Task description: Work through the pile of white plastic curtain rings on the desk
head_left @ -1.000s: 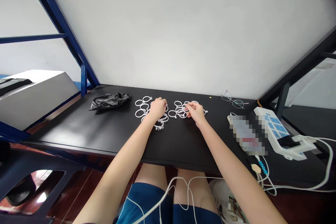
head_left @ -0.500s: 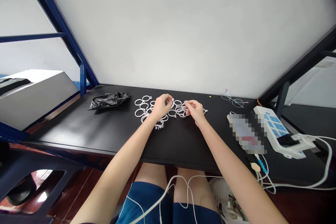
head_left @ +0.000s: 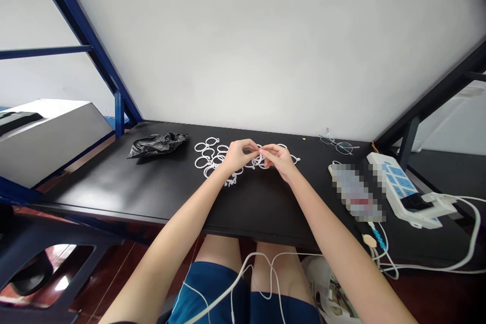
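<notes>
Several white curtain rings [head_left: 201,162], each with a small eyelet, lie in a loose pile on the black desk. Over the pile's right part, my left hand [head_left: 241,155] and my right hand [head_left: 280,160] meet at the fingertips. Both hands are closed in a pinch on a white curtain ring [head_left: 260,156], which is partly hidden by the fingers. More rings [head_left: 294,159] show behind and to the right of my right hand.
A crumpled black plastic bag [head_left: 157,145] lies left of the rings. Toward the right are eyeglasses [head_left: 343,148], a blurred phone [head_left: 357,195] with a cable, and a white power strip [head_left: 402,187]. White cables [head_left: 261,258] cross my lap. A wall backs the desk [head_left: 114,187].
My left hand has moved right, and my right hand slightly left, so their fingertips now come together at a ring. The other rings look much the same.
</notes>
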`<state>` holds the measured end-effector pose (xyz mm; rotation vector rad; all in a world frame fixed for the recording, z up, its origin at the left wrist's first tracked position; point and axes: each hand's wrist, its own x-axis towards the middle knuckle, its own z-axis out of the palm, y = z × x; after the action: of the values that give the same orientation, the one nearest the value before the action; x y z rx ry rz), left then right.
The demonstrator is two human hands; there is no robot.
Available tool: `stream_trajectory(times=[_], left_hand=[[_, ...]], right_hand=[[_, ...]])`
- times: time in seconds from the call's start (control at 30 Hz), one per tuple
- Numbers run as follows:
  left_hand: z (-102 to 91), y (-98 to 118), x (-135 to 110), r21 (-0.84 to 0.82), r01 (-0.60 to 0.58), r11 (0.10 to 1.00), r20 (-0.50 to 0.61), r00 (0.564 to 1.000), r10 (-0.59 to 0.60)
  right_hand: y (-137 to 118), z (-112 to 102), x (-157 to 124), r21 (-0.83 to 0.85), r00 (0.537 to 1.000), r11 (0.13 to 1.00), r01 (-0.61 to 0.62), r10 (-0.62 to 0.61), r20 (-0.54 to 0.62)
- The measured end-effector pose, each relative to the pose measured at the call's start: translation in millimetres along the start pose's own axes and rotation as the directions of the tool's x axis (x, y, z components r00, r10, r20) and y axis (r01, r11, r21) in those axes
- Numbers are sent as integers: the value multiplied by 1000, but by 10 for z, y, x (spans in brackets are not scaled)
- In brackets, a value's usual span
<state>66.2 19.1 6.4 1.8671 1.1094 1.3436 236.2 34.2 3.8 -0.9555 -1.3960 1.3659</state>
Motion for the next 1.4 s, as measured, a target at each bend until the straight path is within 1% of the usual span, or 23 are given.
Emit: stream_trajectory(times=[0.17, 0.43, 0.6, 0.87, 0.97, 1.03, 1.13, 1.23, 1.4], left_hand=[[11, 26, -1, -45, 13, 999, 38, 999, -11], [11, 2, 9, -101, 54, 993, 57, 997, -49], [9, 24, 7, -129, 70, 989, 91, 994, -58], [1, 59, -4, -73, 107, 992, 159, 983, -94], [1, 49, -9, -59, 143, 988, 185, 974, -130], [6, 36, -9, -39, 176, 984, 180, 970, -167], [12, 15, -4, -10, 218, 976, 138, 967, -214], [10, 10, -1, -5, 240, 971, 96, 966, -239], [-10, 58, -8, 15, 263, 965, 74, 962, -264]], right_hand=[[17, -11, 15, 4, 1000, 1000, -14, 14, -10], [30, -57, 39, 41, 998, 998, -50, 48, 43], [34, -65, 45, 57, 998, 997, -51, 49, 39], [59, -58, 50, 67, 999, 997, -49, 48, 10], [51, -54, 46, 83, 999, 995, -48, 48, -1], [42, -52, 43, 96, 999, 994, -48, 49, -8], [31, -52, 37, 94, 999, 994, -47, 50, -22], [30, -53, 34, 76, 998, 996, -42, 45, -38], [40, -64, 36, 54, 998, 998, -34, 37, -56]])
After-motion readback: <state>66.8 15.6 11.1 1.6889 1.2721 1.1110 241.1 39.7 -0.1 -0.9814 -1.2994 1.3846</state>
